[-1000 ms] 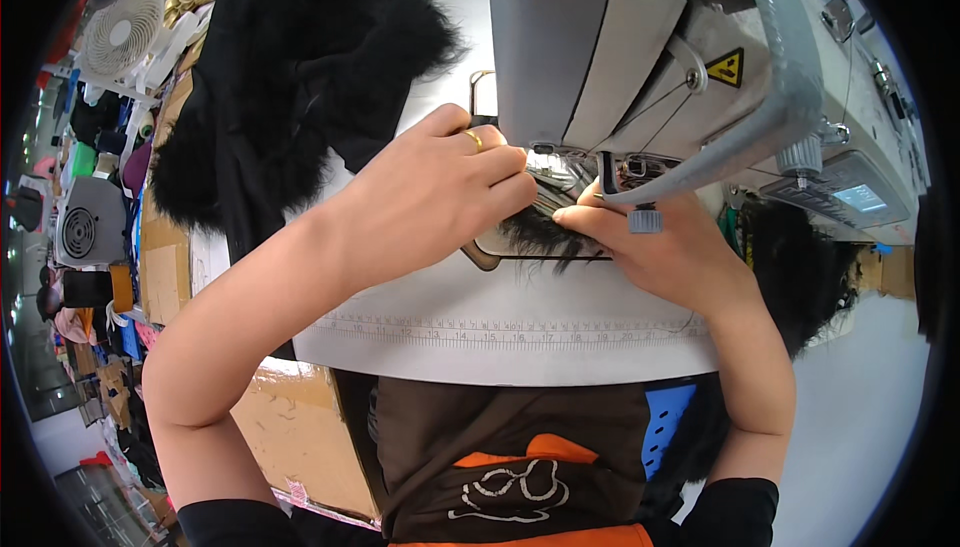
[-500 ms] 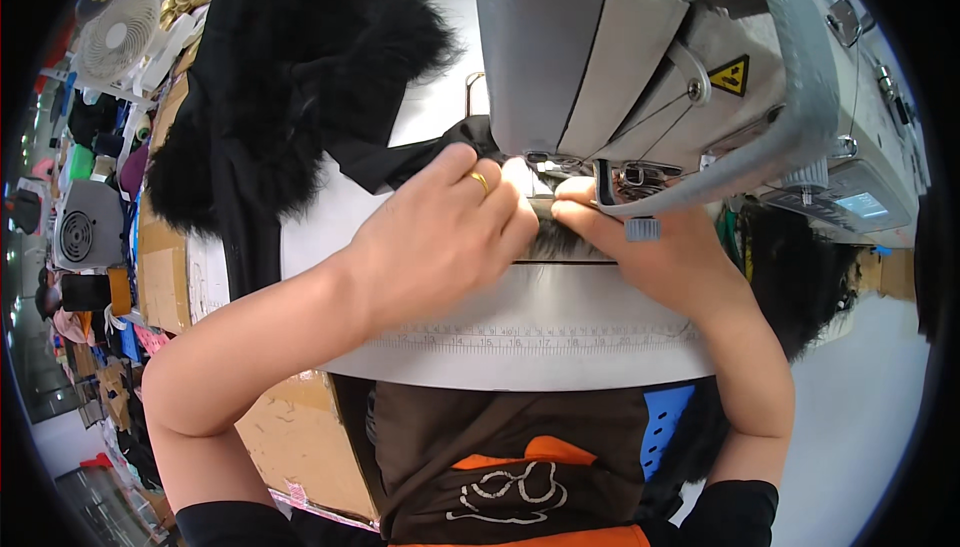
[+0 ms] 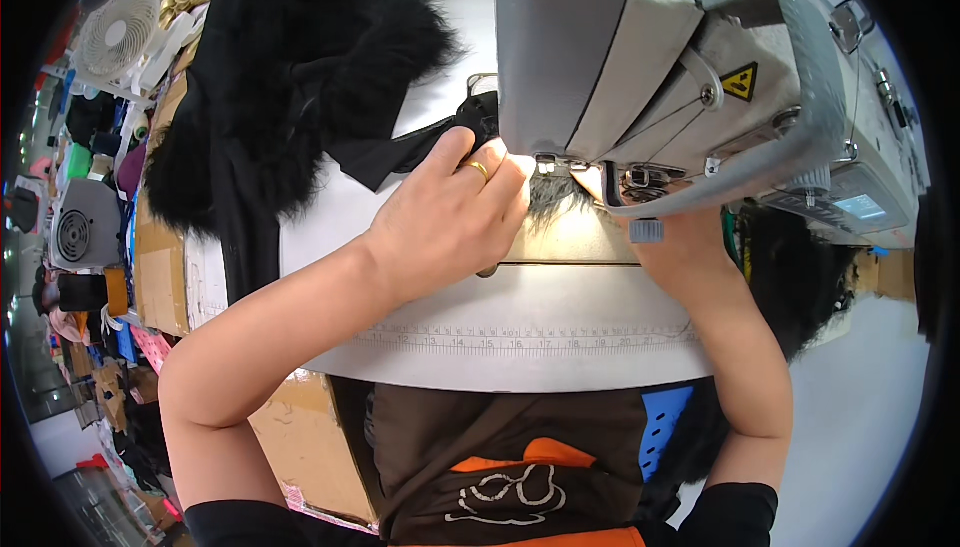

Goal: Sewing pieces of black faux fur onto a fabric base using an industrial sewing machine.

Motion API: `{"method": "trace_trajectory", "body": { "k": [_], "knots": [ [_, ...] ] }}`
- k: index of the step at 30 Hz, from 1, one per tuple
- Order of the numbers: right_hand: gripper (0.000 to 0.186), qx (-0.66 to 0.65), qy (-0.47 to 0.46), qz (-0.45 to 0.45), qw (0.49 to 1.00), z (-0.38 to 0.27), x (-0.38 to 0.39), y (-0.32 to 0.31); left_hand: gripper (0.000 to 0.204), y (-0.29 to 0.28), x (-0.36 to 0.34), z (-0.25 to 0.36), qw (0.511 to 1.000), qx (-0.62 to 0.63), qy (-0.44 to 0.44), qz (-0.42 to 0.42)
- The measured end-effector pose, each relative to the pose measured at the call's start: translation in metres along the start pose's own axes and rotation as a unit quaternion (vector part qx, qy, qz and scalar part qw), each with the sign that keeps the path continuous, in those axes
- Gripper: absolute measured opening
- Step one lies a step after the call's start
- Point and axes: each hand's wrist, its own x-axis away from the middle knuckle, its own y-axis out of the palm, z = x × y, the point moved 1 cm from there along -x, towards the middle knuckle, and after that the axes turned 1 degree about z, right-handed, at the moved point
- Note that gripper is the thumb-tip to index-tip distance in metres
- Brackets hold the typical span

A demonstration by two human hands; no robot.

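Note:
A grey sewing machine (image 3: 562,52) stands over the white table, its needle area lit. Just left of its presser foot (image 3: 556,163), my left hand (image 3: 450,209), with a gold ring, is closed on a black fabric strip (image 3: 400,154). Dark fur (image 3: 556,197) sticks out under and in front of the foot. My right hand (image 3: 685,252) reaches in on the foot's right side. Its fingers are mostly hidden behind the machine's curved grey guard (image 3: 800,117), so their grip does not show.
A black garment with fur trim (image 3: 290,97) covers the table's left part. A printed ruler scale (image 3: 515,343) runs along the front edge. More black fur (image 3: 800,267) hangs at the right. A cardboard box (image 3: 310,442) is below left, with a fan (image 3: 118,32) farther off.
My right hand has moved right and back behind the guard, leaving more of the fur and plate in sight. My left hand stays by the foot, still closed. The machine appears slightly farther right.

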Motion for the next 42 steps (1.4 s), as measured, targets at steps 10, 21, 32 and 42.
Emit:
{"method": "trace_trajectory", "body": {
  "k": [10, 21, 32, 42],
  "knots": [
    [0.008, 0.02, 0.004, -0.033, 0.999, -0.001, 0.008, 0.001, 0.008, 0.004, 0.001, 0.005, 0.999, 0.022, -0.021, -0.045],
    [0.01, 0.0, -0.005, -0.006, 1.0, 0.0, 0.003, 0.005, 0.012, -0.001, 0.0, 0.002, 0.997, -0.004, -0.002, -0.083],
    [0.009, -0.031, 0.013, -0.006, 0.999, -0.002, -0.002, 0.003, 0.032, 0.001, 0.001, 0.001, 0.997, -0.012, -0.015, -0.076],
    [0.008, -0.024, 0.021, -0.014, 0.999, -0.001, -0.001, 0.007, 0.022, 0.004, 0.005, 0.002, 0.998, 0.005, -0.009, -0.058]
  ]
}}
